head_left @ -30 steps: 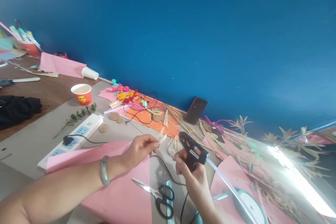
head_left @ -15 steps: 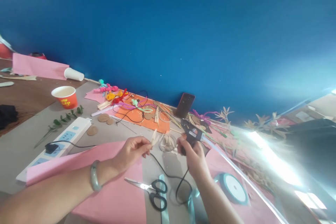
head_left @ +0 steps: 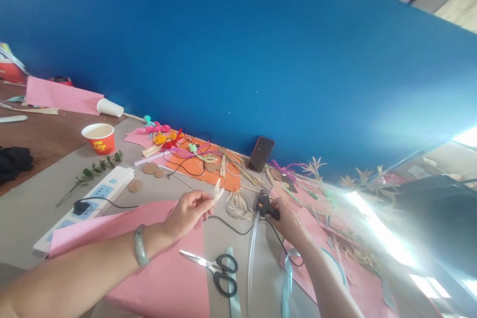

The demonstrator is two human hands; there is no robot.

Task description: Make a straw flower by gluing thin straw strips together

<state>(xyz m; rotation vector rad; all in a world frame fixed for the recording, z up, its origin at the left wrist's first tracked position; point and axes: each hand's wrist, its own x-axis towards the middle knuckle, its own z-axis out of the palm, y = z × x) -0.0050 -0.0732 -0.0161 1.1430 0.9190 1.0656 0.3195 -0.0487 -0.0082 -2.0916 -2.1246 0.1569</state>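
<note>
My left hand (head_left: 188,211), a green bangle on its wrist, pinches a small pale straw piece (head_left: 217,192) above a pink paper sheet (head_left: 164,268). My right hand (head_left: 286,218) grips a black glue gun (head_left: 264,204) set low on the grey table (head_left: 33,198), its clear glue stick (head_left: 252,253) pointing back toward me. The gun's black cord (head_left: 231,226) runs between the two hands. A small ring of straw bits (head_left: 236,204) lies just left of the gun.
Black-handled scissors (head_left: 218,271) lie on the pink sheet's edge. A white power strip (head_left: 89,198), a green sprig (head_left: 93,171) and a red paper cup (head_left: 99,138) sit at left. A dark phone (head_left: 261,154) leans on the blue wall (head_left: 261,49). Craft scraps cover the orange sheet (head_left: 203,166).
My right hand has lowered the glue gun from mid-air down to the table, and its glue stick has swung round toward me. The left hand has kept its pinch on the straw piece.
</note>
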